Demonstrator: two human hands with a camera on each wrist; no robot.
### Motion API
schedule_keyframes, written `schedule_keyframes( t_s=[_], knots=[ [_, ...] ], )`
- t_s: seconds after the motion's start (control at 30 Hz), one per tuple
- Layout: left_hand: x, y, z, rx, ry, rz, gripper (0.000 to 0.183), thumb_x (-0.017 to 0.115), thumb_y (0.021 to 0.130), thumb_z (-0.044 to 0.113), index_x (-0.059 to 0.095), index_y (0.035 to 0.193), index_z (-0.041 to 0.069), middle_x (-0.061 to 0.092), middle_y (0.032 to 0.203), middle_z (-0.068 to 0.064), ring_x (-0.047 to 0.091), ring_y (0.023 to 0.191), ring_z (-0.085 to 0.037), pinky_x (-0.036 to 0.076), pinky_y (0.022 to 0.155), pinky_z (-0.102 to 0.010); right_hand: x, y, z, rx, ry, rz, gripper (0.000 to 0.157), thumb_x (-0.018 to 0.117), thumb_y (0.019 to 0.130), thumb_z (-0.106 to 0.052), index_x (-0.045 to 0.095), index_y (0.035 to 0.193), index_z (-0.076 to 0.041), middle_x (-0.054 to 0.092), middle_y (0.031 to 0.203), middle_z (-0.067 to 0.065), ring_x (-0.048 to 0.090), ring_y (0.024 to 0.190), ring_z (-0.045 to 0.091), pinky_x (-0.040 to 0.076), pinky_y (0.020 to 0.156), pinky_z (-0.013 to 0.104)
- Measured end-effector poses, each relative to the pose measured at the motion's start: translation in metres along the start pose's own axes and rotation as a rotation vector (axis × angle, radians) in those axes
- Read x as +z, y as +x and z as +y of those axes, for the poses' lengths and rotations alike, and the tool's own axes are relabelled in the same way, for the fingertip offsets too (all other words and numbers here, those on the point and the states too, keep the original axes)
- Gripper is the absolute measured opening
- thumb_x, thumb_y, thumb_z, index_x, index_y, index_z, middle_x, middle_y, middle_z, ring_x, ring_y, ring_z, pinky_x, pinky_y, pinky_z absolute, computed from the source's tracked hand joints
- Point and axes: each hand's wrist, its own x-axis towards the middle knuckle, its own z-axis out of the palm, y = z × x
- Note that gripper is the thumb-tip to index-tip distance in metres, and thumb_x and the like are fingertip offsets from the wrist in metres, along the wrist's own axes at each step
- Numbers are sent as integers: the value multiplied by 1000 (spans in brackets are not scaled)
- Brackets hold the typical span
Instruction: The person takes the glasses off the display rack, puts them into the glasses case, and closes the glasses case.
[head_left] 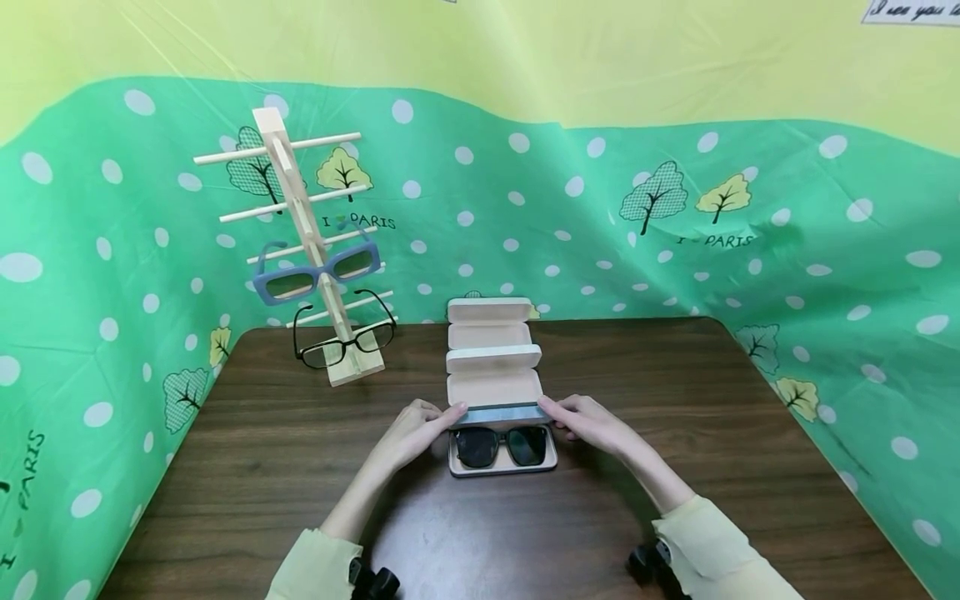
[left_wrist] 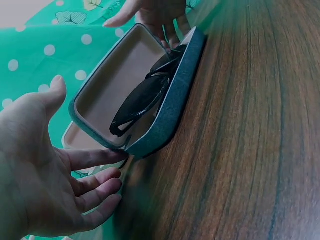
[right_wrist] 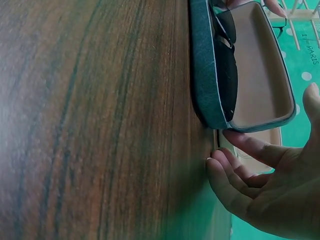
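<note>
Dark sunglasses lie folded in the front glasses case, which has a blue-green outside and a pale lining. Its lid stands raised at the back. At the left end of the hinge is my left hand, its index fingertip touching the case corner and the thumb apart from the lid. My right hand mirrors this at the other end, index fingertip by the hinge corner and thumb free. Neither hand is curled round the case or the sunglasses.
Behind stand two more open cases, a nearer pale one and a farther one. Back left, a wooden display rack carries blue-framed sunglasses and black-framed glasses. The brown table meets a green patterned cloth.
</note>
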Motion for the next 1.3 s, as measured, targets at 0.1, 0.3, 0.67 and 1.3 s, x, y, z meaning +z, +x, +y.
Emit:
schedule_keyframes(
  t_s=[0.1,0.3,0.67,1.3],
  knots=[
    [5,5,-6,-21,-9,10,67,57,87,80,36,52,26,30,57,13,31,58,-6,28,54,-25,2,1,1,-4,-16,-6,58,50,103,-56,57,76,-5,49,67,3,46,64,14,33,63,27],
    [12,13,-14,-45,20,25,70,58,85,81,36,51,24,32,57,12,35,59,-8,31,53,-27,3,1,1,-12,-17,-1,58,54,100,-60,58,76,-7,46,66,0,48,66,15,33,64,28],
    [17,19,-26,50,17,39,68,60,86,78,31,53,26,26,54,13,26,54,-8,24,49,-28,3,2,2,62,10,20,62,64,92,-63,76,118,-8,71,109,6,61,88,19,44,78,29],
    [3,-9,8,-100,-20,3,55,71,84,68,81,97,16,69,118,-5,63,110,-17,52,91,-38,0,1,3,74,14,-33,71,69,87,-64,72,123,-2,69,128,16,67,99,20,56,86,35]
  ],
)
